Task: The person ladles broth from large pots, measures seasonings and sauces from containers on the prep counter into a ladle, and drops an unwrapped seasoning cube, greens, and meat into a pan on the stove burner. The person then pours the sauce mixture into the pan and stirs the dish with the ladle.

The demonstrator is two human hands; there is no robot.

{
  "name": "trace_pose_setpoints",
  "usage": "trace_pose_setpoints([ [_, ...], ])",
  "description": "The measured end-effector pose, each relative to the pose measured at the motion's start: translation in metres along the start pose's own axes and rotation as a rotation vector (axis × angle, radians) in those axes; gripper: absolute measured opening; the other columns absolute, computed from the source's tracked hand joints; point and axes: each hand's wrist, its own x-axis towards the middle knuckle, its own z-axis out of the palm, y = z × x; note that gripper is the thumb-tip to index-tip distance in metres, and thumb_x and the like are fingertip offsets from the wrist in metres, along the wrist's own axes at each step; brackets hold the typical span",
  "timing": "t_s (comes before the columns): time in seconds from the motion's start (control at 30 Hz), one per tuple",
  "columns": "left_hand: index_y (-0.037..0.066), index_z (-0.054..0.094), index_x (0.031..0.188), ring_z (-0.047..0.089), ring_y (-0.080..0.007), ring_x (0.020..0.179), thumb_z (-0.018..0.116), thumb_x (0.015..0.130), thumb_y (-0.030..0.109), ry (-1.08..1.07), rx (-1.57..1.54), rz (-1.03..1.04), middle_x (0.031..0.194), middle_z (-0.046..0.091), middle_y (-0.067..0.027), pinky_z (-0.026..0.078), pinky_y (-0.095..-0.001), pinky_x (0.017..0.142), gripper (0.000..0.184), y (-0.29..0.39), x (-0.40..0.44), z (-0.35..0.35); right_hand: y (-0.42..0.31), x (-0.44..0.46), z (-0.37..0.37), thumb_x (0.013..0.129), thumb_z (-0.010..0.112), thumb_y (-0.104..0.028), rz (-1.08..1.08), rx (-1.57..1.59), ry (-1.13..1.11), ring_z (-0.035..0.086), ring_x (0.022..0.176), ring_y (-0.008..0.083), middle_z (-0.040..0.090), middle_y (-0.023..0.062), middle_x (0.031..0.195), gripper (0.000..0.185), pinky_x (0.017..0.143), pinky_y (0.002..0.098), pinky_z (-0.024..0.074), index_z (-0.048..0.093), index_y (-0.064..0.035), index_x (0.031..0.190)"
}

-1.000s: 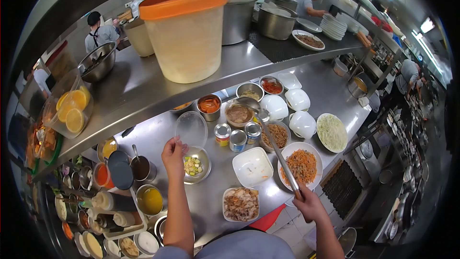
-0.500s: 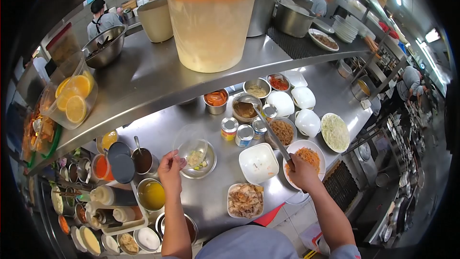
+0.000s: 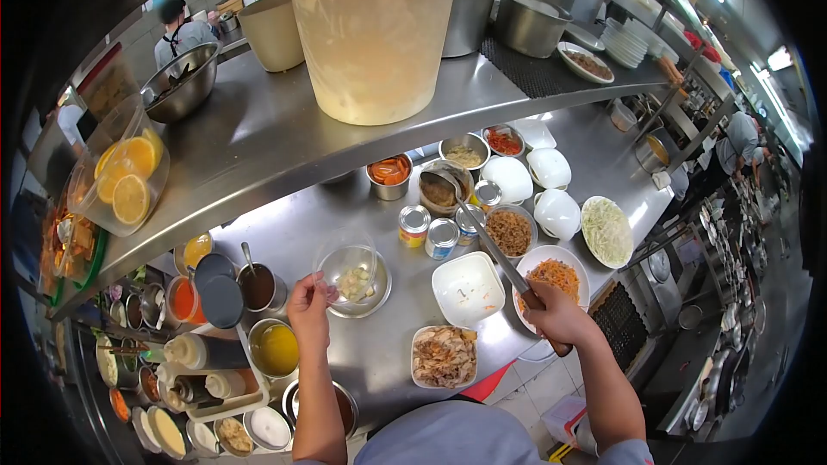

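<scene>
Beyond the metal bowl (image 3: 377,293), the steel shelf (image 3: 241,146) ran right across my head view, and around the bowl spread the bench (image 3: 379,353). Up on the shelf, well past the bowl, I saw a big pale tub (image 3: 375,52) with an orange top. Right of the bowl slanted the ladle (image 3: 494,245), its scoop end at a brown-filled pot (image 3: 441,196) and its handle in the right grip (image 3: 556,319), clenched round it. That grip had shifted up the handle within the last second, so the butt end now stuck out below it; whether the scoop touched the brown contents, I could not tell.

Just left of the bowl I had the left grip (image 3: 308,303), fingertips pinching the edge of a clear round piece (image 3: 345,250), either lid or shallow container. This had changed most: a second earlier it showed beyond the bowl's middle; now it overlapped the bowl, touching or not I couldn't say, and the diced food (image 3: 357,284) looked pale through it. For the work, I judged, both sides were engaged at once: the clear piece lined up with the bowl, the ladle placed at the pot.
</scene>
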Motion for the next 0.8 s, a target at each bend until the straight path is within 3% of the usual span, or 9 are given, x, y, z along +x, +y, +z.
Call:
trace_pose_setpoints([
  [0.07,-0.001,0.059,0.107,0.061,-0.0127,0.08,0.056,0.092,0.005,-0.006,0.002,-0.003,0.09,0.06,-0.0054,0.055,-0.0287,0.074,0.017,0.0,0.0,0.001,-0.005,-0.01,-0.005,0.076,0.058,-0.017,0.023,-0.003,-0.023,0.06,0.071,0.0262,0.061,0.0161,0.082,0.045,0.07,0.0355,0.0478,0.053,0.0023,0.115],
  [0.13,-0.001,0.059,0.107,0.061,-0.0127,0.08,0.056,0.092,0.006,-0.008,0.003,-0.008,0.089,0.06,-0.0054,0.055,-0.0289,0.075,0.017,0.0,0.0,0.002,-0.009,-0.018,-0.01,0.076,0.063,-0.011,0.083,0.127,-0.037,0.056,0.058,0.0132,0.057,0.0073,0.075,0.056,0.053,0.0282,0.0472,0.046,0.0028,0.128],
  [0.17,-0.001,0.059,0.107,0.061,-0.0127,0.08,0.056,0.092,0.006,-0.01,0.003,-0.013,0.089,0.06,-0.0054,0.055,-0.029,0.075,0.017,0.001,0.0,0.003,-0.009,-0.02,-0.01,0.076,0.063,-0.011,0.083,0.127,-0.038,0.056,0.058,0.0132,0.057,0.0073,0.075,0.056,0.053,0.0282,0.0472,0.046,0.0028,0.128],
  [0.27,-0.001,0.058,0.107,0.06,-0.0125,0.08,0.057,0.092,0.006,-0.01,0.006,-0.013,0.088,0.06,-0.0053,0.055,-0.0289,0.075,0.017,0.004,-0.001,0.007,-0.002,-0.021,-0.01,0.076,0.063,-0.01,0.034,0.062,0.038,0.057,0.06,0.0148,0.058,0.0087,0.078,0.063,0.057,0.0291,0.0483,0.042,0.0021,0.134],
  [0.33,-0.001,0.058,0.107,0.06,-0.0124,0.08,0.057,0.092,0.007,-0.01,0.015,-0.015,0.088,0.06,-0.0053,0.055,-0.0287,0.076,0.017,0.004,-0.001,0.009,0.009,-0.015,-0.006,0.078,0.06,-0.017,-0.028,-0.058,0.132,0.062,0.072,0.0251,0.063,0.017,0.089,0.062,0.072,0.0339,0.0501,0.041,0.003,0.133],
  [0.47,-0.001,0.059,0.107,0.06,-0.0119,0.079,0.056,0.092,0.007,-0.019,0.001,-0.021,0.088,0.06,-0.0053,0.055,-0.0277,0.075,0.017,0.001,0.001,0.011,0.011,-0.006,-0.008,0.078,0.06,-0.017,-0.028,-0.026,0.134,0.063,0.08,0.0289,0.064,0.0184,0.09,0.063,0.076,0.0355,0.0494,0.041,0.0031,0.134],
  [0.57,-0.001,0.059,0.107,0.06,-0.0117,0.079,0.056,0.092,0.007,-0.027,-0.002,-0.023,0.087,0.06,-0.0053,0.055,-0.0274,0.074,0.017,0.002,0.001,0.012,0.005,-0.001,-0.007,0.077,0.06,-0.018,0.053,0.033,0.119,0.062,0.084,0.0333,0.064,0.0199,0.088,0.057,0.079,0.0373,0.0476,0.045,0.0026,0.128],
  [0.73,-0.001,0.059,0.107,0.06,-0.0115,0.078,0.056,0.092,0.006,-0.025,0.0,-0.016,0.087,0.06,-0.0054,0.055,-0.0273,0.074,0.016,0.001,0.001,0.012,-0.016,0.008,-0.004,0.076,0.058,-0.016,-0.027,-0.199,0.14,0.061,0.082,0.038,0.062,0.0224,0.087,0.034,0.076,0.0418,0.0465,0.053,0.0027,0.104],
  [0.8,-0.001,0.059,0.107,0.06,-0.0115,0.078,0.056,0.092,0.006,-0.022,0.0,-0.014,0.087,0.06,-0.0054,0.055,-0.0273,0.074,0.016,0.002,0.001,0.013,-0.016,0.012,0.0,0.076,0.057,-0.016,-0.033,-0.192,0.141,0.06,0.082,0.0393,0.062,0.0225,0.088,0.033,0.076,0.0427,0.0461,0.053,0.0031,0.103],
])
